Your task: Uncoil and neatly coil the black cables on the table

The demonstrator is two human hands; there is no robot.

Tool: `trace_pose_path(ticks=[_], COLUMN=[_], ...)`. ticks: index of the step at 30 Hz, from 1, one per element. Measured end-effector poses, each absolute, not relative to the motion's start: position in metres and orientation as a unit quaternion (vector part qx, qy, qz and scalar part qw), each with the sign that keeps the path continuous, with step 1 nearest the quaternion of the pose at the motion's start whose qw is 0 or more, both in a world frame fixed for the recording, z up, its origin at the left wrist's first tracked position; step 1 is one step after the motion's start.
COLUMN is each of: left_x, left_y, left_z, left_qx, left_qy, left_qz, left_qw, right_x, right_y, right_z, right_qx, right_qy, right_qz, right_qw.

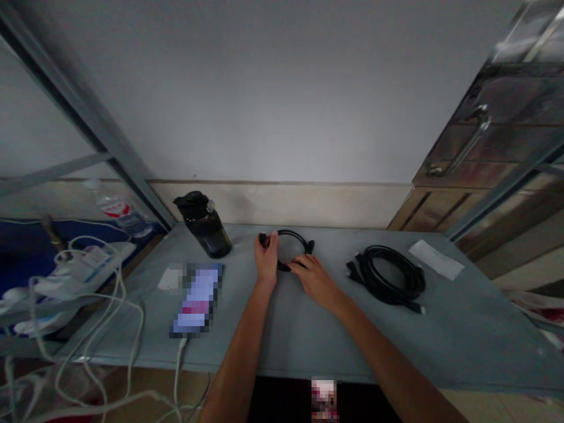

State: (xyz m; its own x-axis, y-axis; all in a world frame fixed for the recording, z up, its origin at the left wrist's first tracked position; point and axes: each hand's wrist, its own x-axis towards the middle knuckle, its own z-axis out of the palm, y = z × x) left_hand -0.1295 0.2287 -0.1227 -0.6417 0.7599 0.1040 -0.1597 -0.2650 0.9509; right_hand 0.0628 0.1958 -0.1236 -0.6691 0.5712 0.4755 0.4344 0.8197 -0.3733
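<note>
A short black cable (294, 233) lies in a loop near the middle of the grey table (308, 346). My left hand (266, 258) is closed around the loop's left side, with a dark connector showing above the fingers. On the lower right of the same loop, my right hand (315, 279) pinches the cable between thumb and fingers. The cable's other connector (311, 245) sticks out just above my right hand. Further right rests a thicker coiled black cable (390, 275) with several plug ends showing, touched by neither hand.
A dark drink bottle (205, 226) stands at the back left. In front of it lies a phone (198, 301) with a white charging cord (178, 370). White paper (436, 258) lies at the right. Tangled white cords (118, 294) hang over the left edge; metal posts (101, 123) flank the table.
</note>
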Motion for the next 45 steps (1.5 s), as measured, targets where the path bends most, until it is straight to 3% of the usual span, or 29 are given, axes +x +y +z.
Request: trace_pose_path(ticks=[6,10,17,23,29,34,45], left_x=[-0.131,-0.135,-0.141,-0.138,-0.136,-0.131,-0.119], left_y=[0.229,0.227,0.222,0.216,0.217,0.215,0.203], left_z=[-0.136,-0.135,-0.122,-0.111,-0.11,-0.108,-0.1], left_qx=[0.414,0.476,0.476,0.486,0.457,0.447,0.422], left_qy=[0.649,0.642,0.626,0.582,0.592,0.575,0.554], left_qz=[0.633,0.601,0.618,0.649,0.661,0.68,0.707], left_qw=[0.08,0.019,0.027,0.06,0.057,0.079,0.125], right_x=[0.066,0.064,0.066,0.081,0.168,0.261,0.278], right_y=[0.198,0.198,0.201,0.18,0.151,0.15,0.143], right_z=[-0.117,-0.118,-0.12,-0.102,-0.095,-0.117,-0.132], right_qx=[-0.281,-0.287,-0.308,-0.346,-0.428,-0.529,-0.529], right_qy=[-0.881,-0.859,-0.832,-0.834,-0.806,-0.762,-0.764], right_qz=[0.182,0.218,0.223,0.191,0.048,-0.069,-0.074], right_qw=[0.335,0.365,0.404,0.386,0.406,0.366,0.363])
